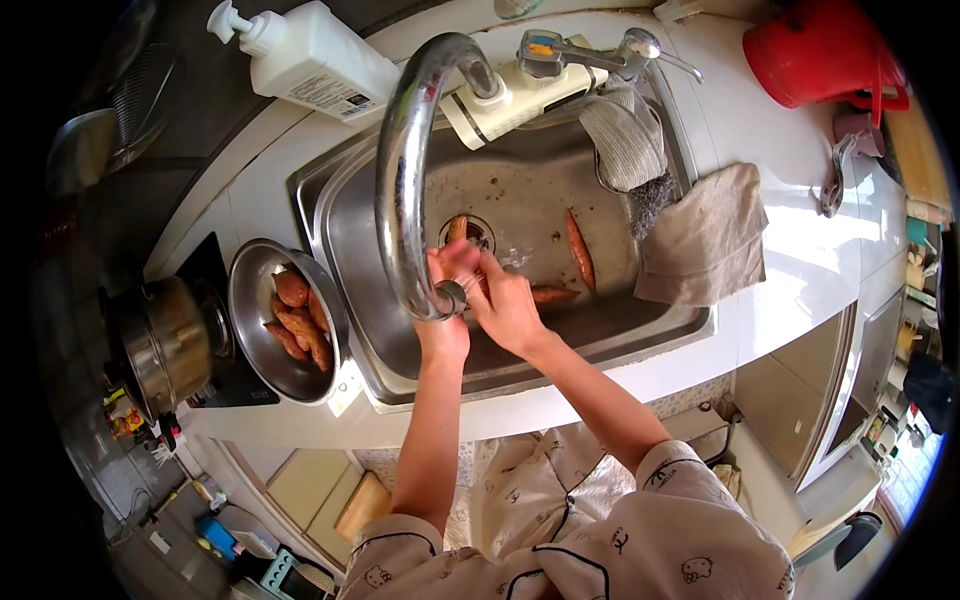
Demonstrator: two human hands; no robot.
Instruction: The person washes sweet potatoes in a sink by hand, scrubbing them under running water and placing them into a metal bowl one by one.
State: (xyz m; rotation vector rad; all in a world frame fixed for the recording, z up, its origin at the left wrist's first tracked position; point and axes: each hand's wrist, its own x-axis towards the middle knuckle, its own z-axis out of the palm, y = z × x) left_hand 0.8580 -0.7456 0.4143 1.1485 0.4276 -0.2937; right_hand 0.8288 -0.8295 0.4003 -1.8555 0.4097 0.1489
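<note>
Both hands are together under the end of the chrome faucet [401, 180], over the steel sink [517, 180], with water running onto them. My left hand [442, 330] is partly hidden behind the spout. My right hand [510, 300] is curled against it. A reddish sweet potato [459, 259], blurred, is between the fingers. Near the drain lies an orange-brown root piece [457, 227]. One slender sweet potato [580, 251] rests on the sink floor at the right, another [555, 295] beside my right hand. Several sweet potatoes [300, 326] sit in a steel bowl [247, 322] left of the sink.
A white pump bottle [322, 64] stands behind the sink. A striped cloth [622, 135] and dark scrubber [651, 202] hang at the sink's right rim, beside a beige cloth [705, 240]. A red container [817, 52] is back right; a metal pot [165, 349] stands left of the bowl.
</note>
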